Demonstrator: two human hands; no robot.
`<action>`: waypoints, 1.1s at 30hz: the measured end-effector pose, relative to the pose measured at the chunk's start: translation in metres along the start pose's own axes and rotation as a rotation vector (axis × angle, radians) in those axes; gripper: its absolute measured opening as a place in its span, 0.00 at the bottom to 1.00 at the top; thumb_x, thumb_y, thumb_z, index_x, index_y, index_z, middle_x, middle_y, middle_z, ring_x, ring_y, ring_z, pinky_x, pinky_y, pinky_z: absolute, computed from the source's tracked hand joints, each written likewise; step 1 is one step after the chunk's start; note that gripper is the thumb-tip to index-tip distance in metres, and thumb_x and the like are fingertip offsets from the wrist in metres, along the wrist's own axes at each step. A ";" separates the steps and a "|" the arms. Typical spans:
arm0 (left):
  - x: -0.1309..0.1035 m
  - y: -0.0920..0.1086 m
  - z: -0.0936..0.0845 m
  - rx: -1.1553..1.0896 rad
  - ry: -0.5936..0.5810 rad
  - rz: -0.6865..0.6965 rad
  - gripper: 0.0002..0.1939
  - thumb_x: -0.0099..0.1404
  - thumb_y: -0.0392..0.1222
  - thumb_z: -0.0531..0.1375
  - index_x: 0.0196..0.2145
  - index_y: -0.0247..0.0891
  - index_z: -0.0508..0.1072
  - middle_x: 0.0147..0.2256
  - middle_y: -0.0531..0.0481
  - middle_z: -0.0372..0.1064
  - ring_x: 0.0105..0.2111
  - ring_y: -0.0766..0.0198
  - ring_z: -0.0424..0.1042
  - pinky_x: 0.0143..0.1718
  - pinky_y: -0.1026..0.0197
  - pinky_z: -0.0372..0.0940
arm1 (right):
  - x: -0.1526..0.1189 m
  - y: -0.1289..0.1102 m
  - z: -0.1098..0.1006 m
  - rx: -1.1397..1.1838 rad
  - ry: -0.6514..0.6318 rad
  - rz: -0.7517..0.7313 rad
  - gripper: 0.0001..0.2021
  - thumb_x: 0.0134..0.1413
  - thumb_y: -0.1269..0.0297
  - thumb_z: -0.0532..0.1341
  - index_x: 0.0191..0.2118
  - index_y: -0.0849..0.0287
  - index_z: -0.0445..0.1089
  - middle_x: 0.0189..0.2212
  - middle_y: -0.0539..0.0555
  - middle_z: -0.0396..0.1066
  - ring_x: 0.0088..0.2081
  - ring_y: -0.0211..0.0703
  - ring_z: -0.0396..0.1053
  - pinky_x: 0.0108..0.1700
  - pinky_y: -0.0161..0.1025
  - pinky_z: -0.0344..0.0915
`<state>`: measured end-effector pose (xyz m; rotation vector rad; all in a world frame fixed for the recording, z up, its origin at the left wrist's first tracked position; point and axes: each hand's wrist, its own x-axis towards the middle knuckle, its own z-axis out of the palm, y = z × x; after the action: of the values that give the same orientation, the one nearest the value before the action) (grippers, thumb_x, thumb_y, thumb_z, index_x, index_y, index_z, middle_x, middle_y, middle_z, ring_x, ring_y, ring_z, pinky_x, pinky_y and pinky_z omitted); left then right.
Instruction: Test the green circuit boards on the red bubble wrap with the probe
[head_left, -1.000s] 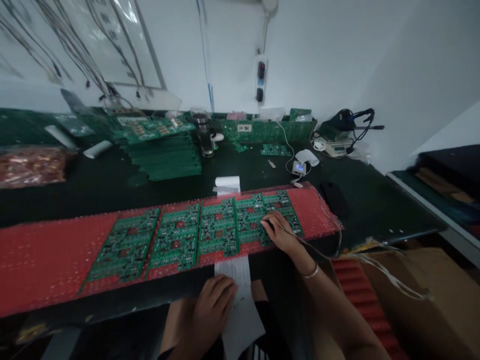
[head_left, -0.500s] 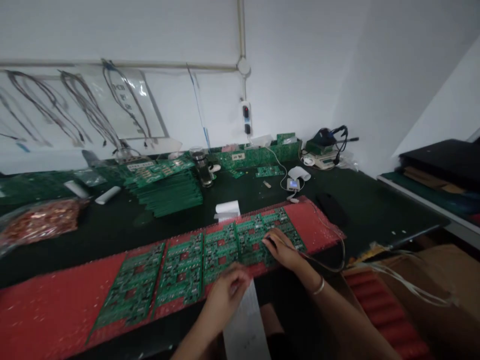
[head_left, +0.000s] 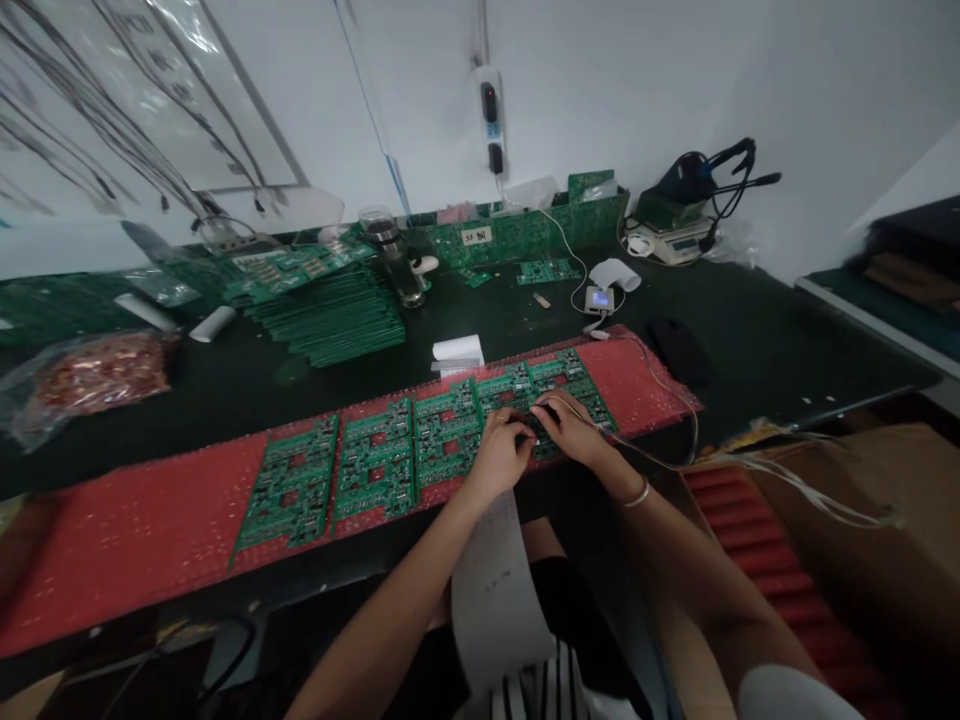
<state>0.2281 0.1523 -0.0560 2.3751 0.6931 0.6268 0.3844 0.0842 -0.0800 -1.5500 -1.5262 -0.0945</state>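
Several green circuit boards lie in a row on red bubble wrap. My left hand is over the boards toward the right, thumb and fingers pinched together. A long white paper strip hangs down from beneath this hand toward my lap; its upper end is hidden by the hand. Close beside it, my right hand is closed on a thin cable with a dark end, at the boards. The cable's tip is too small to make out.
A small meter with a lit screen stands behind the boards. At the back left are a stack of green boards, a glass flask and a bag of copper-coloured parts. A black mouse lies right of the wrap.
My left hand has moved up and right onto the boards, close to my right hand, and the paper strip has come along. The view has tilted downward.
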 end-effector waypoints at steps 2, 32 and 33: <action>0.000 0.002 -0.001 0.011 -0.020 -0.010 0.06 0.60 0.29 0.64 0.30 0.37 0.79 0.41 0.45 0.70 0.46 0.53 0.68 0.52 0.47 0.66 | 0.000 0.000 -0.001 0.012 -0.010 0.007 0.11 0.68 0.56 0.52 0.40 0.55 0.68 0.35 0.54 0.73 0.42 0.44 0.72 0.49 0.44 0.70; -0.025 0.004 -0.001 0.241 -0.070 0.267 0.11 0.69 0.36 0.56 0.46 0.39 0.76 0.52 0.41 0.67 0.56 0.51 0.65 0.56 0.46 0.66 | 0.005 0.001 -0.010 0.114 -0.031 0.061 0.11 0.67 0.57 0.54 0.38 0.53 0.71 0.36 0.54 0.76 0.43 0.44 0.73 0.51 0.44 0.69; -0.028 0.004 -0.004 0.292 -0.100 0.306 0.12 0.70 0.38 0.56 0.48 0.39 0.76 0.54 0.40 0.65 0.59 0.50 0.63 0.57 0.46 0.65 | 0.005 0.002 -0.011 0.129 -0.034 0.072 0.11 0.67 0.57 0.55 0.38 0.54 0.71 0.36 0.54 0.76 0.43 0.45 0.73 0.51 0.44 0.69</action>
<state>0.2063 0.1338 -0.0581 2.7941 0.4005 0.5563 0.3935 0.0814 -0.0715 -1.5087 -1.4714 0.0698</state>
